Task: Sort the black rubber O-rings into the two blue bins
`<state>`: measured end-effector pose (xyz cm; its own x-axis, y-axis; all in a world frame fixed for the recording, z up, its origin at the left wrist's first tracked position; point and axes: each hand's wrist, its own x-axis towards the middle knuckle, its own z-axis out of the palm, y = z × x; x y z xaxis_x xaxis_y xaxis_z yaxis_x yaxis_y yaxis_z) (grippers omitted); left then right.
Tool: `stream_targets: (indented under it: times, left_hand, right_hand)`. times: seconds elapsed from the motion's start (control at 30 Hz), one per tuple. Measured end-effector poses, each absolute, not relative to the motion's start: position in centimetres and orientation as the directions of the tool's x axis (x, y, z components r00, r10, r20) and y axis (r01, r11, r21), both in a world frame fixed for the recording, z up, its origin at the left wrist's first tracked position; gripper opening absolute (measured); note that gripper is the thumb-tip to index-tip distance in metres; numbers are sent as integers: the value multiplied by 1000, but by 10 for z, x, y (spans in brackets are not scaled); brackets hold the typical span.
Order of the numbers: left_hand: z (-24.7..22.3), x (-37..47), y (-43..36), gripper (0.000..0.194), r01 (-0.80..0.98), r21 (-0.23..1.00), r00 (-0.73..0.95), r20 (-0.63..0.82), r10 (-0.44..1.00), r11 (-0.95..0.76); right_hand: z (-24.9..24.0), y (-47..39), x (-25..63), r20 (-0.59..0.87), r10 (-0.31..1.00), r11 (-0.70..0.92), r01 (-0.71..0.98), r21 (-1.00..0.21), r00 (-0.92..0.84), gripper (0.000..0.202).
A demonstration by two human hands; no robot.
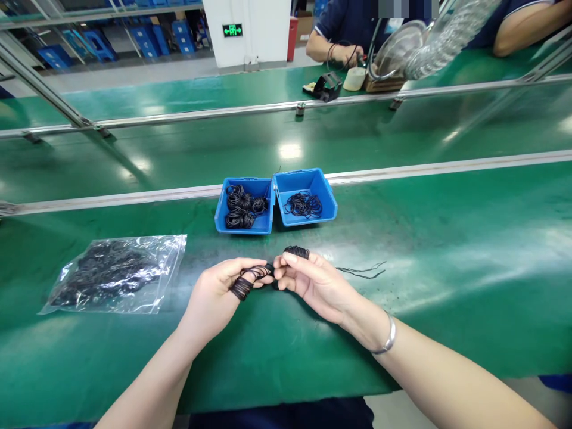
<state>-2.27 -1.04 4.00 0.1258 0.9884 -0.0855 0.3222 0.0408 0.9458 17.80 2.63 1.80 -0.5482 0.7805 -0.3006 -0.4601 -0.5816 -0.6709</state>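
the scene is evenly bright, apparently lit from overhead: a white glare spot sits at twelve o'clock on the green strip [214, 140], and a paler sheen spreads at three over the surface [482, 256]. between eight and nine, the plastic bag [167, 268] flashes sharp highlights (they half hide its contents). soft shadow lies beneath the blue bins [330, 196]. the fingers [308, 267] look fairly crisp; the background is softer, with a pixelated patch at one o'clock.
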Motion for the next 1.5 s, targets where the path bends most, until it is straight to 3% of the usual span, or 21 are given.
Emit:
stream_targets:
  times: [0.2, 0.57, 0.67, 0.83, 0.93, 1.03, 1.27, 1.5]
  left_hand:
    - [40, -22, -11, 22, 444, 891, 158, 32, 987, -100]
    - [38, -25, -11, 24, 516, 842, 174, 73, 982, -154]
    - [39, -26, -11, 24, 437, 896, 172, -3, 985, -74]
    - [43, -26, -10, 22, 332, 938, 82, -137, 987, 103]
    - [44, -25, -10, 18, 241, 959, 95, -179, 979, 152]
    - [43, -25, -10, 17, 228, 964, 127, -167, 978, 136]
    - [41, -27, -8, 20, 486, 869, 186, 0, 982, -93]
    - [41, -24, -11, 23, 449, 889, 174, 8, 985, -86]
  right_hand:
    - [19, 21, 174, -267, 832, -460, -334, -823, -486, 19]
    - [17, 18, 172, -221, 839, -371, -227, -900, -497, 19]
    - [19, 21, 174, -235, 847, -398, -277, -874, -476, 21]
    - [20, 26, 179, -301, 813, -545, -469, -695, -498, 17]
    - [20, 28, 181, -312, 813, -555, -496, -668, -491, 15]
    - [19, 28, 181, -303, 820, -540, -483, -689, -486, 16]
    - [19, 27, 178, -289, 824, -517, -439, -735, -488, 20]
    - [19, 25, 176, -298, 797, -553, -438, -709, -525, 22]
